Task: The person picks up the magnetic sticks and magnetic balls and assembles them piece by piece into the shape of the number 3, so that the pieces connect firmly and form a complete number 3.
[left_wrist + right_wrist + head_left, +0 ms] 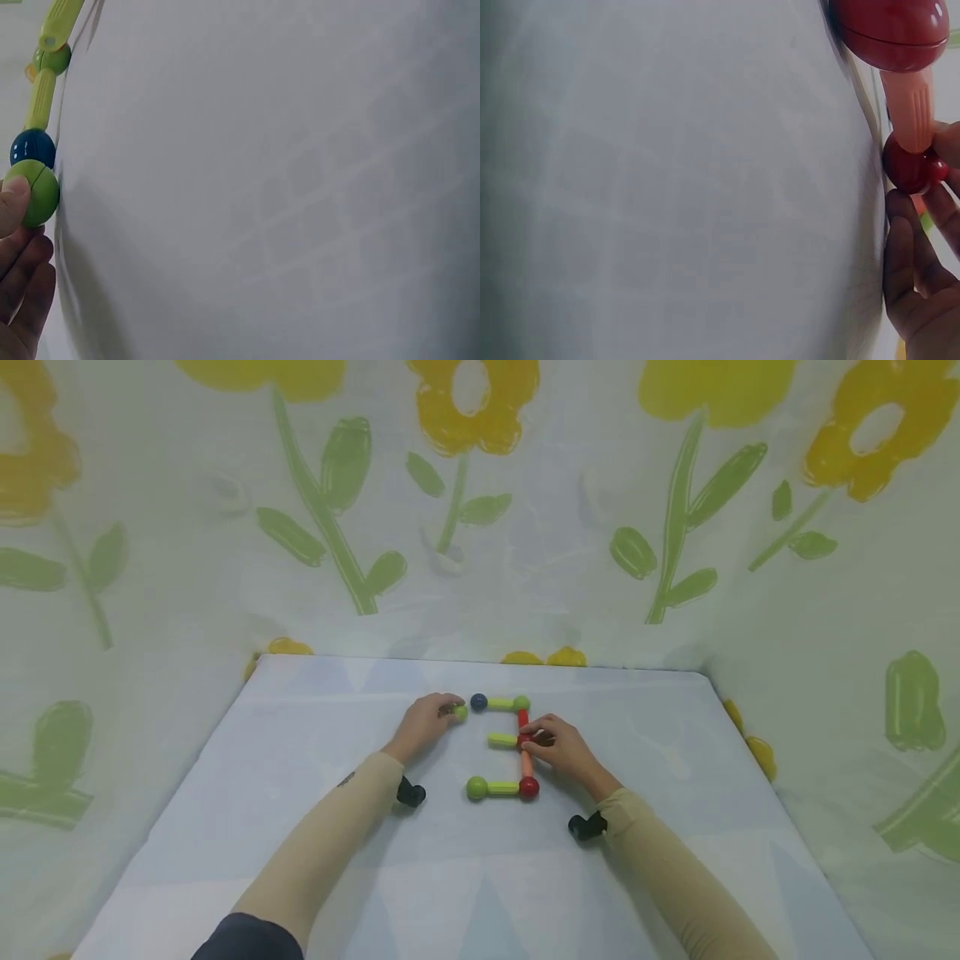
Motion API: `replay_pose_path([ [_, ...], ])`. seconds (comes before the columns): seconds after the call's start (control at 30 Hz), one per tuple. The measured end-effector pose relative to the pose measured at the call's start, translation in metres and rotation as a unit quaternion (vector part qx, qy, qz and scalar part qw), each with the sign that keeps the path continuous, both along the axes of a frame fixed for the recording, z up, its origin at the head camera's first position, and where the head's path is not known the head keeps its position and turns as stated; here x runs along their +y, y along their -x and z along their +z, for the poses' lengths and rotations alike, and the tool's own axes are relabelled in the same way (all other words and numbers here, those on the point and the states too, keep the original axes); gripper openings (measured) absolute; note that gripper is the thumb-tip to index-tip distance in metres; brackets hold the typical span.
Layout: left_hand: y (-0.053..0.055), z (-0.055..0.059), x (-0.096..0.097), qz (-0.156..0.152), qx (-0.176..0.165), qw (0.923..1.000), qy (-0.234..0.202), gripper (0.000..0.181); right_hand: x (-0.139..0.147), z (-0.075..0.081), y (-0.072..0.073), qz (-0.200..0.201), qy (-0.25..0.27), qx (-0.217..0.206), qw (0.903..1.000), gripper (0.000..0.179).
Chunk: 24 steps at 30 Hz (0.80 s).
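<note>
My left hand (423, 724) pinches a green ball (461, 714) between thumb and fingers, just left of a navy ball (478, 702). In the left wrist view that green ball (43, 196) overlaps the blue one (33, 148). My right hand (564, 747) grips the middle red ball (524, 741) of a ball-and-stick figure on the table. From this ball run a red stick (522, 718) toward a far green ball (522, 702), a salmon stick (527, 764) toward a near red ball (529, 787), and a yellow-green stick (501, 740) leftward with its left end bare.
A yellow-green stick (500, 703) joins the navy and far green balls. Another stick (503, 788) links the near red ball to a green ball (477, 788). Everything lies on a white-covered table (300, 860), with flower-printed fabric (555, 527) hanging behind and beside it.
</note>
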<state>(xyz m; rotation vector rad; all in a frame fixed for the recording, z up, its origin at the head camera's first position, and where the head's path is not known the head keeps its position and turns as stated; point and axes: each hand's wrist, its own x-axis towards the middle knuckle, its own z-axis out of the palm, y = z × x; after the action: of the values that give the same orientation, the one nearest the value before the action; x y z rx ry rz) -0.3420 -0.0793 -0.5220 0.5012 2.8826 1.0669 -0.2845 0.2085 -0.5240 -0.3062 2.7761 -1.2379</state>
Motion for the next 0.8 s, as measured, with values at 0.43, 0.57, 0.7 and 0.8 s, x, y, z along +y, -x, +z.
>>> replay_pose_path([
  [0.43,-0.023,-0.001,0.012,-0.049,-0.004,0.9986,-0.017,0.031,0.000,0.000,-0.002,0.002,0.010,0.004,0.9999,0.025],
  [0.57,-0.031,-0.001,0.017,-0.060,-0.014,0.9978,-0.023,0.031,0.000,0.001,-0.002,0.003,0.008,0.007,0.9999,0.025],
  [0.7,-0.036,-0.002,0.021,-0.068,-0.017,0.9974,-0.018,0.031,-0.001,0.003,-0.002,0.002,0.003,0.005,1.0000,0.025],
  [0.8,-0.039,-0.002,0.023,-0.071,-0.013,0.9973,-0.014,0.031,-0.002,0.004,-0.002,0.001,-0.001,0.003,1.0000,0.025],
])
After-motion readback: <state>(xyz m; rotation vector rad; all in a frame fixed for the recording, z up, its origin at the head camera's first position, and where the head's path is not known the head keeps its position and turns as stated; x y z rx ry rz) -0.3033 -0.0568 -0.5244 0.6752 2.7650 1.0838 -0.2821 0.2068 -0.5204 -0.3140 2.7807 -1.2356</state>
